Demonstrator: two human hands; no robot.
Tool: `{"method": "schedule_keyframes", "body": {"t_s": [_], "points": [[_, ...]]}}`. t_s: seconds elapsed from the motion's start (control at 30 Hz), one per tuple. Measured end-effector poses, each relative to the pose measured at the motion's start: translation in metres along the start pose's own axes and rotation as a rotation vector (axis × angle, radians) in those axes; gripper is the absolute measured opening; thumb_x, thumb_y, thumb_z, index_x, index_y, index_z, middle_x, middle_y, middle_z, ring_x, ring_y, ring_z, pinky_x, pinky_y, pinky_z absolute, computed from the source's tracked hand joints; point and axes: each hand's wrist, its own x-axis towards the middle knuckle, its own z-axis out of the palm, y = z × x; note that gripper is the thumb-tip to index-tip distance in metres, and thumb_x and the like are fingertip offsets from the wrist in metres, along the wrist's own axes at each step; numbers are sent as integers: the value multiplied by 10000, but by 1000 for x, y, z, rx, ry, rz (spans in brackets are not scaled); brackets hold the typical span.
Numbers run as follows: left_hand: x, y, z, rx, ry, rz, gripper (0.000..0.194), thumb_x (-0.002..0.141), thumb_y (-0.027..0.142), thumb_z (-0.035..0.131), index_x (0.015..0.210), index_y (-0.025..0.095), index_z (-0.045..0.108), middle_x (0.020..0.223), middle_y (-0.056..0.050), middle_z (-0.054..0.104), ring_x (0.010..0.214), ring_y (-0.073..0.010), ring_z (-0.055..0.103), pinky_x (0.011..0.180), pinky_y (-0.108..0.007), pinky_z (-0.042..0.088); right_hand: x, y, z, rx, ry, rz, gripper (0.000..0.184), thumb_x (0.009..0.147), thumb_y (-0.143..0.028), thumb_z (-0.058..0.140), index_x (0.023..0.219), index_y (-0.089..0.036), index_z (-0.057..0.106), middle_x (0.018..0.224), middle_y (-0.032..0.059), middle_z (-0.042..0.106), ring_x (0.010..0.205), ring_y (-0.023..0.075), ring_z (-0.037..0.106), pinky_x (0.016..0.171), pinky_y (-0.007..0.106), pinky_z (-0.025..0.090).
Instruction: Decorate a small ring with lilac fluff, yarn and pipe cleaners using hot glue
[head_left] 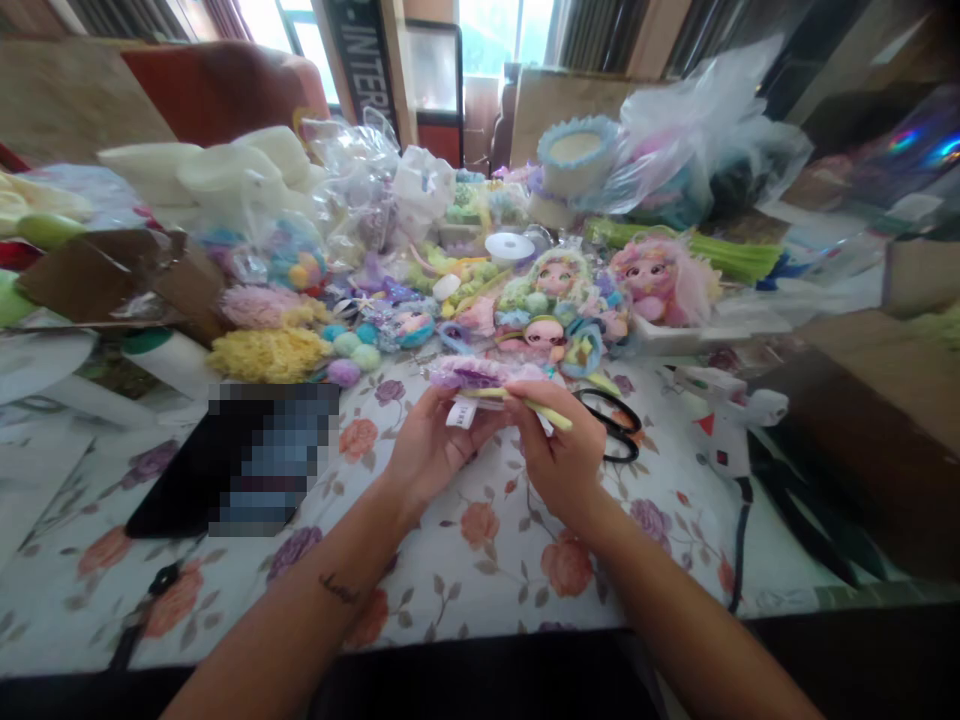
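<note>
Both my hands are together above the flowered cloth, in the middle of the view. My left hand [433,440] grips a fluffy pink and lilac craft piece [487,373] by its near left side. A small white tag [460,413] hangs from that piece beside my left fingers. My right hand [559,450] is closed around a pale yellow strip [551,412], which crosses the near edge of the fluffy piece. Whether the strip is joined to the piece, I cannot tell. Just right of my right hand lie scissors [626,425] with black handles, their blades hidden.
A dark tablet [180,465] lies at left. A white glue gun [727,415] with a cord stands at right. Doll-face decorations [652,280], pom-poms [356,350], yellow fluff [270,340] and a ribbon spool [508,247] crowd the far side. A cardboard box [877,400] borders the right.
</note>
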Motion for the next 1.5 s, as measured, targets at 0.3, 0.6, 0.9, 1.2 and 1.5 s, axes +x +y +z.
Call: {"method": "schedule_keyframes", "body": {"t_s": [0.3,0.6,0.9,1.2,1.5], "points": [[-3,3,3,20,-3,96,204,877,105,469,875,113,672,857,-85,736,798,-204,719,876,-425,610,0,-2,-2,-35,25,30,164,907,-101,634,1008,-209,704,927,27,785,876,162,748,835,275,592],[0,1,1,32,80,119,199,857,65,471,849,108,666,821,-77,724,746,-185,702,748,-344,629,-2,0,2,35,-2,154,138,907,-165,662,1028,-216,703,947,29,784,851,169,752,801,288,611],[-1,-6,-4,175,117,60,148,796,144,596,649,143,576,609,-2,590,531,-97,556,486,-187,488,-5,-7,0,-20,-151,-291,264,923,-17,507,1119,-138,636,973,128,761,922,200,723,799,340,608],[2,-2,-3,165,121,51,102,833,120,545,758,123,615,676,-17,630,559,-109,591,546,-216,547,-3,-5,-4,-75,-74,-225,310,926,-97,600,1219,-196,619,1000,78,767,895,192,725,820,330,601],[-1,4,6,93,139,-16,151,873,85,462,802,128,588,662,-34,636,554,-140,638,546,-254,590,-8,-1,-15,-50,-110,-79,116,927,-152,614,950,-203,716,819,41,736,736,161,681,692,289,570]]}}
